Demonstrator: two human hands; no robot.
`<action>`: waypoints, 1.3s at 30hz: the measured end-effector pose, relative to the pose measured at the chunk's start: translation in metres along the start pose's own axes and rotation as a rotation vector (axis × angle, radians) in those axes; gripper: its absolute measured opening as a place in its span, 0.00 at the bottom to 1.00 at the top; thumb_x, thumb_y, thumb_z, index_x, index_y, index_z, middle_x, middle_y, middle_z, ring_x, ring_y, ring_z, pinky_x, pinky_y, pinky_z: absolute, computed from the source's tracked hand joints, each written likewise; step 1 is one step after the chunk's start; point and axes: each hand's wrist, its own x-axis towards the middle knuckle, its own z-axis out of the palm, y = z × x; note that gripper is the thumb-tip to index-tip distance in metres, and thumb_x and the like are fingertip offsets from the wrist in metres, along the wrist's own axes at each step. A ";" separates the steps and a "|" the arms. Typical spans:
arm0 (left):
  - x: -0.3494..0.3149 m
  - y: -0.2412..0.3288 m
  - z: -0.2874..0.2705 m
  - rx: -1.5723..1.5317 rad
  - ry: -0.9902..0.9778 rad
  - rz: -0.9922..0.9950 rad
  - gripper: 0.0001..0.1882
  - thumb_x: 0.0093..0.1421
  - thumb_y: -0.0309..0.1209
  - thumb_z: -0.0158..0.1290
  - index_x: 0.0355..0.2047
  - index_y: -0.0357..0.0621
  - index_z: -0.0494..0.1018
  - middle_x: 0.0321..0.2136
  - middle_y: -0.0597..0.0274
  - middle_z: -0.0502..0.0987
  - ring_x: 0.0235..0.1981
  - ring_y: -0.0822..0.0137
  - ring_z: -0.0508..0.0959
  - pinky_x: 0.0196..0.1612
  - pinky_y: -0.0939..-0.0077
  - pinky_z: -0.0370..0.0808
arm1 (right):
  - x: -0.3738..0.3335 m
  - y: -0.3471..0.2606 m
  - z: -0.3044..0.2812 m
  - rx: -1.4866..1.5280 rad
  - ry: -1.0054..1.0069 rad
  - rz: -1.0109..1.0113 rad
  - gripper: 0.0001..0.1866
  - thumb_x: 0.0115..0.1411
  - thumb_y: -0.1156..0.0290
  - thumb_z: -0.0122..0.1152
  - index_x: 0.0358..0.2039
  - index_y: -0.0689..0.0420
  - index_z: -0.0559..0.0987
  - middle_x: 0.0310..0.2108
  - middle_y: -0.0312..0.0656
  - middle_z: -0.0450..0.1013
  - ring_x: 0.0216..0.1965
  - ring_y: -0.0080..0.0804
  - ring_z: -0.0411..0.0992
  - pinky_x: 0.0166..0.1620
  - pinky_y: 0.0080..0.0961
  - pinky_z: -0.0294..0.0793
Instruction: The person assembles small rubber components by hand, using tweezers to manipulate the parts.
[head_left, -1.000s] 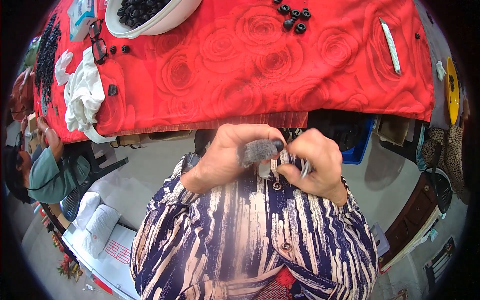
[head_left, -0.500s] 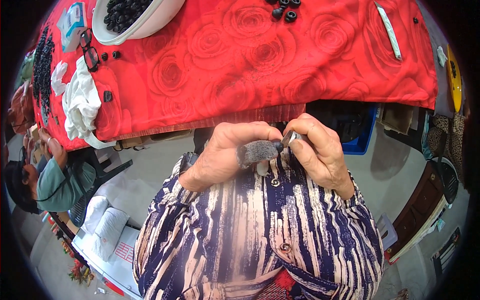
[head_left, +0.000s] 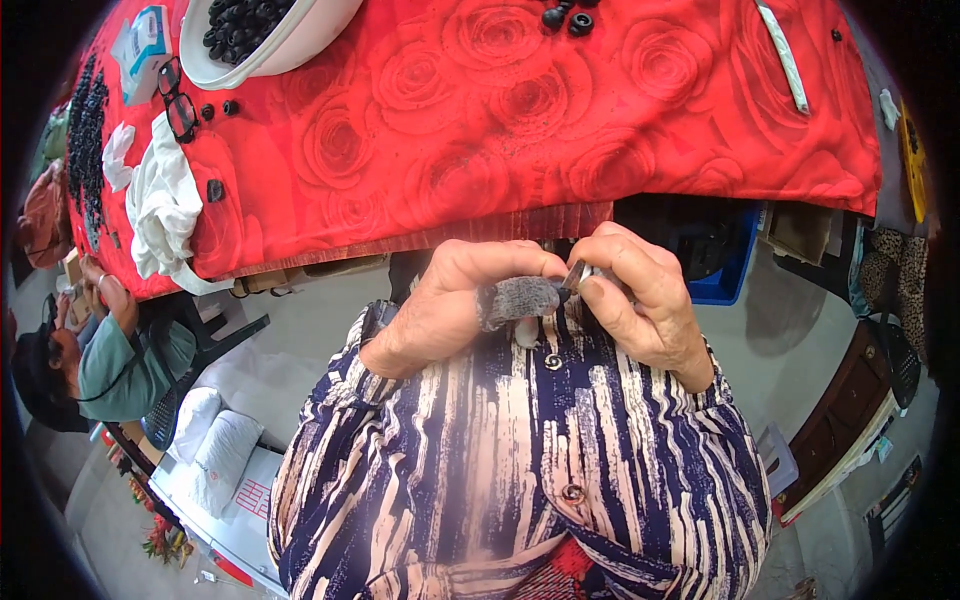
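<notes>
In front of my striped shirt my two hands meet, just off the table's near edge. My left hand [head_left: 430, 310] wears a grey knitted sleeve [head_left: 518, 302] on its thumb. Between that thumb and the forefinger it pinches a small black piece [head_left: 563, 295], mostly hidden by the fingers. My right hand [head_left: 645, 305] is closed on a small flat metal blade [head_left: 576, 274], whose edge lies against or very close to the black piece. Contact between the two is too small to make out.
A red rose-patterned cloth [head_left: 420, 130] covers the table. On it are a white bowl [head_left: 300, 50] of black parts, loose black rings [head_left: 580, 23], glasses [head_left: 181, 115], a white cloth [head_left: 165, 205] and a white strip [head_left: 783, 55]. A blue crate [head_left: 735, 265] stands below; a co-worker [head_left: 95, 360] sits left.
The blade has tilted slightly, and less of the black piece shows between my fingers. Both hands stay in nearly the same place. The whole view has shifted a little.
</notes>
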 end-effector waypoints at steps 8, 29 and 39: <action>0.004 -0.002 -0.003 -0.003 -0.014 -0.018 0.10 0.58 0.24 0.50 0.40 0.35 0.74 0.30 0.64 0.75 0.26 0.78 0.73 0.29 0.87 0.70 | 0.001 0.005 -0.003 0.019 -0.040 -0.001 0.06 0.52 0.78 0.56 0.31 0.64 0.73 0.23 0.46 0.67 0.23 0.38 0.68 0.27 0.28 0.65; 0.004 -0.003 -0.007 -0.011 0.040 -0.052 0.10 0.58 0.24 0.51 0.40 0.37 0.75 0.30 0.61 0.76 0.25 0.74 0.76 0.28 0.84 0.72 | 0.006 0.008 -0.003 0.029 -0.034 0.061 0.04 0.54 0.77 0.55 0.30 0.64 0.73 0.23 0.46 0.68 0.25 0.38 0.69 0.28 0.28 0.66; 0.005 -0.002 -0.008 0.006 0.044 -0.105 0.10 0.58 0.24 0.50 0.40 0.38 0.75 0.29 0.61 0.76 0.26 0.75 0.75 0.28 0.85 0.72 | 0.006 0.011 -0.005 0.044 -0.073 0.025 0.05 0.54 0.76 0.55 0.30 0.64 0.73 0.23 0.46 0.68 0.24 0.39 0.69 0.28 0.29 0.66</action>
